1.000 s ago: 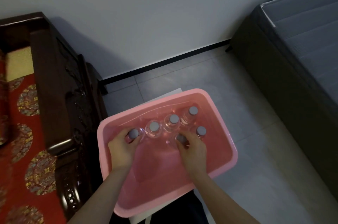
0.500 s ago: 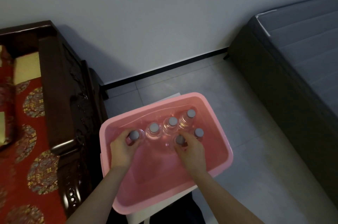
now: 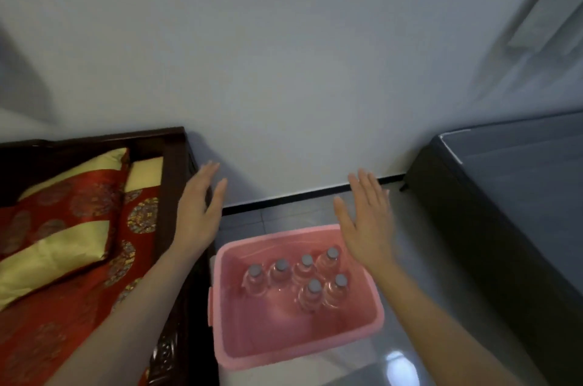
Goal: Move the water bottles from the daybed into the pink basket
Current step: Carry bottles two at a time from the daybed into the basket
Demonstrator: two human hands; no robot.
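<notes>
Pink basket [image 3: 268, 332] beside daybed frame [image 3: 173, 169]

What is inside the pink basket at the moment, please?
Inside the pink basket stand six clear water bottles with grey caps, four in a back row, two in front. The right hand covers the far right corner, so that corner cannot be seen.
</notes>
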